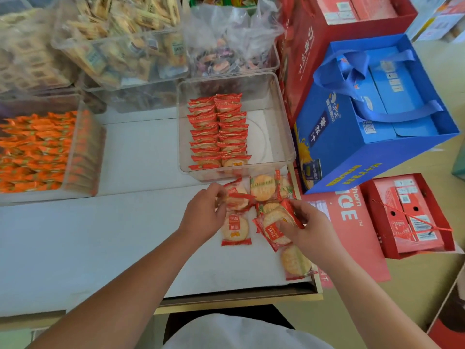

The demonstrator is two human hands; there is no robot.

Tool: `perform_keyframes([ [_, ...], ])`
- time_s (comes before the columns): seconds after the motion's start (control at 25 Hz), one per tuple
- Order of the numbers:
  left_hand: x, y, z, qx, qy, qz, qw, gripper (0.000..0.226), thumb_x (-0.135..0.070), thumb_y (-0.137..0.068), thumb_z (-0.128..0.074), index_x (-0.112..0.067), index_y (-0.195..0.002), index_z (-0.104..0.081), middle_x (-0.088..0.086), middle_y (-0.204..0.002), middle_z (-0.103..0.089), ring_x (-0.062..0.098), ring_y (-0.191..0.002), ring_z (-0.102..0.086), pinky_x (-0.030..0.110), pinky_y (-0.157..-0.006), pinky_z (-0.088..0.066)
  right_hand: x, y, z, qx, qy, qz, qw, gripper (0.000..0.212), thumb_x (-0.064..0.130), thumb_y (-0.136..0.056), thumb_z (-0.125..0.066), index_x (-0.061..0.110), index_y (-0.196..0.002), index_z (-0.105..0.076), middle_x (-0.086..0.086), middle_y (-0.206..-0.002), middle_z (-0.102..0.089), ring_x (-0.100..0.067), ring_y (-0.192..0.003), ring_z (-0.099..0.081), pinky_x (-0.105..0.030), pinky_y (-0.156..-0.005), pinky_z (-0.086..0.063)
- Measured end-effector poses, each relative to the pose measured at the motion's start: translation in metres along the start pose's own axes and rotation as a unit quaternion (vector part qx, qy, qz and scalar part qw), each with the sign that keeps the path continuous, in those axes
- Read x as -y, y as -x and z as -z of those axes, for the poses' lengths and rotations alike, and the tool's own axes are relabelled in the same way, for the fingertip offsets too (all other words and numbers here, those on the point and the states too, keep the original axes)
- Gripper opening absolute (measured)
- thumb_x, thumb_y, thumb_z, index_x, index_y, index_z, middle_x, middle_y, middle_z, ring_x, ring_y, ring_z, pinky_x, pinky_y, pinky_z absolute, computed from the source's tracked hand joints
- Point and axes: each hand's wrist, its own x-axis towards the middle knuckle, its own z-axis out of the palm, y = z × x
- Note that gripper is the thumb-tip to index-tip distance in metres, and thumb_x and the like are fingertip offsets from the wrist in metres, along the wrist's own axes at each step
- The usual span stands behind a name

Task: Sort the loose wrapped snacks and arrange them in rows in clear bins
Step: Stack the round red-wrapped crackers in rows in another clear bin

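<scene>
A clear bin (281,117) on the white shelf holds two neat rows of red-wrapped rice crackers (218,129); its right half is bare. In front of it lie several loose cracker packs (263,187). My left hand (203,212) pinches the edge of one loose pack (236,195). My right hand (308,230) grips a small stack of packs (273,226), tilted off the shelf. One pack (236,229) lies flat between my hands, and another (294,261) rests by the shelf's front right corner.
A clear bin of orange-wrapped snacks (37,152) stands at the left. Bins of beige packets (120,39) and a plastic bag of mixed sweets (226,46) stand behind. Blue (364,152) and red gift boxes (407,215) crowd the right side beyond the shelf edge (239,298).
</scene>
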Motion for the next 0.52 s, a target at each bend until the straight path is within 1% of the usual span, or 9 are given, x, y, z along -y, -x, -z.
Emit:
perform_keyframes([
  [0.08,-0.015,0.017,0.027,-0.036,0.138,0.044,0.989,0.013,-0.024,-0.090,-0.076,-0.030,-0.095,-0.065,-0.016,-0.089,-0.070,0.002,-0.081,-0.061,0.016,-0.069,-0.048,0.011,-0.004,0.002,-0.005,0.011,0.014,1.000,0.060,0.024,-0.086,-0.081,0.023,-0.142,-0.058,0.005,-0.122,-0.068,-0.013,-0.108,-0.066,-0.039,-0.096,-0.058],
  [0.12,-0.021,0.026,0.039,-0.036,0.201,0.056,0.977,0.014,-0.022,-0.089,-0.078,-0.030,-0.096,-0.068,-0.017,-0.089,-0.071,0.000,-0.080,-0.061,0.013,-0.069,-0.047,0.019,-0.006,0.004,-0.009,0.015,0.026,1.000,0.059,0.024,-0.086,-0.081,0.023,-0.141,-0.060,0.004,-0.121,-0.067,-0.012,-0.105,-0.066,-0.035,-0.092,-0.058],
  [0.2,-0.031,0.043,0.057,-0.001,0.303,0.062,0.951,0.019,-0.017,-0.090,-0.078,-0.030,-0.103,-0.071,-0.015,-0.093,-0.074,0.000,-0.081,-0.064,0.016,-0.073,-0.053,0.038,-0.009,0.006,0.003,0.030,0.053,0.998,0.054,0.025,-0.087,-0.081,0.028,-0.137,-0.061,0.008,-0.115,-0.069,-0.005,-0.098,-0.066,-0.023,-0.082,-0.055],
  [0.24,-0.034,0.050,0.060,0.021,0.316,0.061,0.946,0.021,-0.018,-0.090,-0.078,-0.031,-0.105,-0.073,-0.012,-0.094,-0.075,0.002,-0.082,-0.066,0.018,-0.074,-0.055,0.048,-0.010,0.007,0.020,0.039,0.063,0.997,0.050,0.026,-0.088,-0.080,0.031,-0.135,-0.062,0.012,-0.111,-0.071,-0.002,-0.095,-0.067,-0.021,-0.079,-0.054],
  [0.28,-0.036,0.056,0.062,0.033,0.303,0.057,0.951,0.020,-0.020,-0.090,-0.078,-0.031,-0.106,-0.074,-0.012,-0.095,-0.075,0.003,-0.083,-0.066,0.018,-0.073,-0.055,0.059,-0.011,0.007,0.044,0.039,0.074,0.996,0.047,0.026,-0.089,-0.079,0.032,-0.133,-0.064,0.015,-0.106,-0.073,-0.003,-0.093,-0.069,-0.023,-0.079,-0.057],
  [0.32,-0.037,0.060,0.061,0.039,0.280,0.049,0.958,0.018,-0.023,-0.090,-0.077,-0.032,-0.106,-0.074,-0.013,-0.094,-0.075,0.001,-0.082,-0.065,0.017,-0.071,-0.053,0.068,-0.012,0.007,0.073,0.027,0.083,0.994,0.044,0.025,-0.090,-0.078,0.032,-0.131,-0.066,0.015,-0.104,-0.075,-0.005,-0.093,-0.072,-0.028,-0.082,-0.060],
  [0.4,-0.039,0.065,0.060,0.034,0.255,0.035,0.966,0.016,-0.026,-0.092,-0.076,-0.031,-0.107,-0.074,-0.014,-0.091,-0.073,-0.003,-0.079,-0.062,0.013,-0.065,-0.048,0.086,-0.010,0.007,0.135,-0.002,0.096,0.986,0.038,0.024,-0.094,-0.074,0.033,-0.130,-0.066,0.012,-0.107,-0.077,-0.011,-0.098,-0.074,-0.037,-0.085,-0.063],
  [0.52,-0.041,0.067,0.059,0.016,0.246,0.029,0.969,0.015,-0.028,-0.094,-0.073,-0.030,-0.109,-0.073,-0.015,-0.091,-0.071,-0.002,-0.076,-0.061,0.012,-0.063,-0.046,0.099,-0.011,0.001,0.170,0.007,0.112,0.979,0.031,0.032,-0.102,-0.062,0.037,-0.132,-0.064,0.013,-0.112,-0.075,-0.011,-0.102,-0.073,-0.041,-0.088,-0.063],
])
